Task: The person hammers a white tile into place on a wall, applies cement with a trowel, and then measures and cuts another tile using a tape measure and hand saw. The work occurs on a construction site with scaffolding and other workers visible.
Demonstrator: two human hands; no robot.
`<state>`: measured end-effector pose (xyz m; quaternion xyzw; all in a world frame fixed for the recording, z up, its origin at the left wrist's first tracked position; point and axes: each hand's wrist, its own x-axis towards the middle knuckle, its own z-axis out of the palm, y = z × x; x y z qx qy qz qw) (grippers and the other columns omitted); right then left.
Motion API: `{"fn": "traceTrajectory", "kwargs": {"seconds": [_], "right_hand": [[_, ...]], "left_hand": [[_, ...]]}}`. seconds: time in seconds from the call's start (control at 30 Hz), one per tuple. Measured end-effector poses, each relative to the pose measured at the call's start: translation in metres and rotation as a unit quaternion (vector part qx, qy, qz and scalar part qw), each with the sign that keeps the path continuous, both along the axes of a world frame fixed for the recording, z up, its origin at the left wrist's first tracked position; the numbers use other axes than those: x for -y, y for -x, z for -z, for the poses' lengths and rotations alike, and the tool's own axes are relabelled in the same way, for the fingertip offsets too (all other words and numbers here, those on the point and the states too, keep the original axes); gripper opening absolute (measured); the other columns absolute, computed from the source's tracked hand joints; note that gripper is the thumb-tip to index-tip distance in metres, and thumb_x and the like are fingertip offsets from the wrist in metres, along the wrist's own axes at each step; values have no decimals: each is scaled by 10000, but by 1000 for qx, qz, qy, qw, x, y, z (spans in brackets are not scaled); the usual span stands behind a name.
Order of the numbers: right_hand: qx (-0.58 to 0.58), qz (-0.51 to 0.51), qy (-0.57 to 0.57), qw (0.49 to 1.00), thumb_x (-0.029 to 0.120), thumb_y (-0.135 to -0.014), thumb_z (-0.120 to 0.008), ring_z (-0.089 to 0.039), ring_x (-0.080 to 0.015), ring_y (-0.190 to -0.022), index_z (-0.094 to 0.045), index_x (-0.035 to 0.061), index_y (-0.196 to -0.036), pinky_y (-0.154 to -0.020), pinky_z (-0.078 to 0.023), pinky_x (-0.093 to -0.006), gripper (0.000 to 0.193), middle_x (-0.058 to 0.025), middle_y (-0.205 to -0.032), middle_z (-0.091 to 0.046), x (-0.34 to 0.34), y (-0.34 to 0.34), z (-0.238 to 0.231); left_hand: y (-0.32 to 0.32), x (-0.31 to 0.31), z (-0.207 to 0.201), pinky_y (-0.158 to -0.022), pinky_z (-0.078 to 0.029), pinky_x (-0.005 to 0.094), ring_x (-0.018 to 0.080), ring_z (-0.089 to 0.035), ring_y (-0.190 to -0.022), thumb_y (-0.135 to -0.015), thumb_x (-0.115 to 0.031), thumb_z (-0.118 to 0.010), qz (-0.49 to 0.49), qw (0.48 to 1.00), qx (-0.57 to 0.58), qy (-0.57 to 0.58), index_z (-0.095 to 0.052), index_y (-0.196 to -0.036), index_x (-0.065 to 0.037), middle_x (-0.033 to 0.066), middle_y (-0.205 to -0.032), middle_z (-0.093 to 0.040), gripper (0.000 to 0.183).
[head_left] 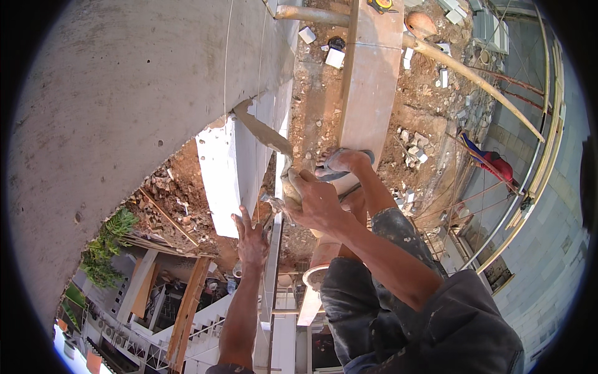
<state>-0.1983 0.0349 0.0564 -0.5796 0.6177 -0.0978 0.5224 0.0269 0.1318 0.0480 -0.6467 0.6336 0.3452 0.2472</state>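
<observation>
My right hand (317, 204) is closed, its fingers curled around something greyish that I cannot make out, beside the near end of a strip of wet mortar (265, 132). That strip lies along the edge of a white block wall (221, 177), starting at the grey plastered wall. My left hand (252, 242) has its fingers stretched apart at the near end of the white wall, with nothing visible in it. A thin string runs down close to its fingers. Between both hands is a small, metallic-looking thing (271, 201), partly hidden.
The grey wall (137, 75) fills the upper left. My sandalled foot (346, 161) stands on a raised plank (374, 87), with a yellow and black tape measure (381, 5) at its far end. A round container (316, 277) sits near my knees. Wooden poles (476, 80) cross above rubble-strewn ground.
</observation>
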Motion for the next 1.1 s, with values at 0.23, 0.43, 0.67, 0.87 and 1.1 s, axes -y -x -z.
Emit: {"fn": "traceTrajectory", "kwargs": {"seconds": [0.23, 0.43, 0.67, 0.87, 1.1], "right_hand": [[311, 288, -332, 843, 268, -809, -569, -572, -192, -665, -546, 14, -1068, -596, -480, -330, 363, -94, -811, -571, 5, 29, 35], [418, 384, -429, 702, 398, -887, -543, -504, -132, -572, -529, 78, -948, -476, -439, -280, 326, -40, -728, -524, 8, -11, 115], [499, 321, -423, 685, 333, -871, -595, -543, -138, -648, -531, 19, -978, -518, -472, -285, 338, -52, -723, -517, 14, -3, 74], [327, 230, -266, 877, 310, -851, -617, -574, -162, -602, -572, 7, -960, -506, -485, -310, 325, -89, -750, -589, 23, -4, 20], [5, -60, -95, 994, 238, -778, -638, -669, -280, -653, -503, -149, -1052, -524, -523, -312, 492, -212, -810, -628, 23, -58, -51]], "left_hand": [[0, -9, 4, -1027, -437, 514, 539, -147, -1359, -805, 14, -578, -16, 999, 3, 38, -600, -870, 4, 226, -1541, -87, 69], [4, -3, 3, -1048, -410, 533, 570, -118, -1348, -794, -14, -603, 13, 1000, 2, 21, -582, -881, 7, 257, -1534, -45, 92], [9, -2, 4, -1045, -410, 535, 566, -114, -1351, -815, -17, -592, -6, 1000, 21, 5, -590, -894, 1, 262, -1532, -47, 81], [2, -9, 10, -1021, -445, 513, 538, -119, -1365, -842, -19, -567, 33, 999, 27, 32, -604, -903, -7, 245, -1537, -66, 73], [-6, -18, 12, -1039, -428, 500, 522, -100, -1377, -858, -29, -541, -68, 995, -49, 52, -567, -1229, -79, 211, -1550, -44, 376]]}}
